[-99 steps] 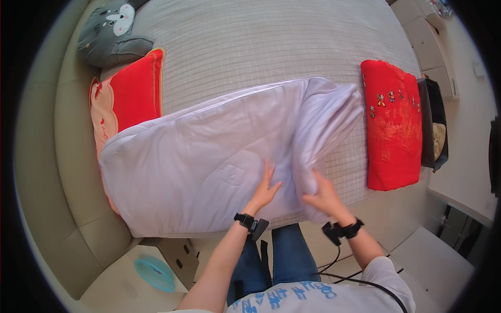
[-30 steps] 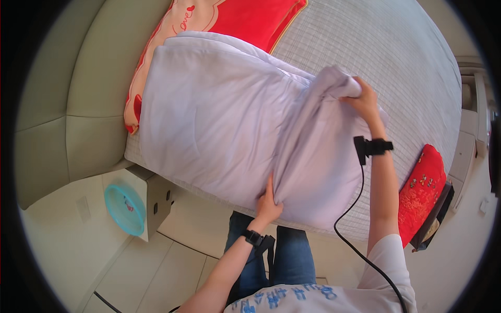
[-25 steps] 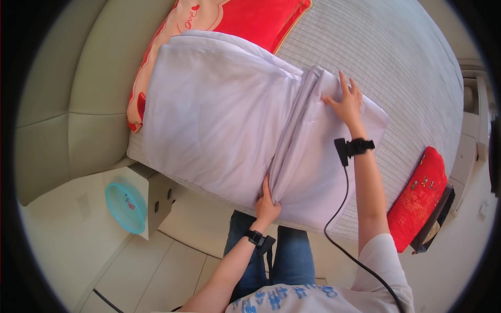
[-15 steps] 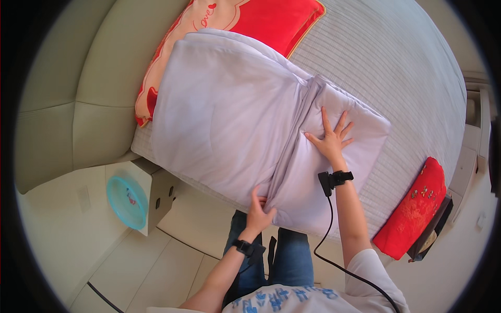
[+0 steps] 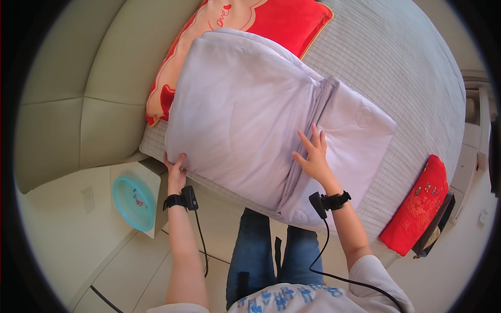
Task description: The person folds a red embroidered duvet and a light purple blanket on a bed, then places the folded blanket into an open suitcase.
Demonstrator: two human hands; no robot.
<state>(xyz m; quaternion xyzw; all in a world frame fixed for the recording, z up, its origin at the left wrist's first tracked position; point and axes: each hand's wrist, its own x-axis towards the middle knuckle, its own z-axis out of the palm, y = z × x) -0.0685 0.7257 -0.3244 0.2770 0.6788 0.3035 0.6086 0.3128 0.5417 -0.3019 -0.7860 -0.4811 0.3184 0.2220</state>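
A pale lavender quilt [image 5: 245,109] lies folded in layers on the bed. A bunched crease separates its wide left part from a narrower folded panel on the right. My left hand [image 5: 175,169] is at the quilt's near left corner, thumb on top and the other fingers partly hidden at the edge, apparently gripping it. Beside the crease, my right hand [image 5: 314,160] is spread over the right panel, fingers apart and holding nothing. Black straps with small corded devices sit on both wrists.
A red and peach pillow [image 5: 292,23] lies beyond the quilt against the padded headboard [image 5: 112,78]. A light blue basin [image 5: 134,203] stands on the bedside cabinet at left. A red embroidered cushion [image 5: 417,206] is by the bed's right edge. Cords [image 5: 334,274] hang from both wrists.
My left hand has moved left from the crease's near end to the quilt's near left corner. My right hand has slid nearer and left, off the panel's middle toward the crease.
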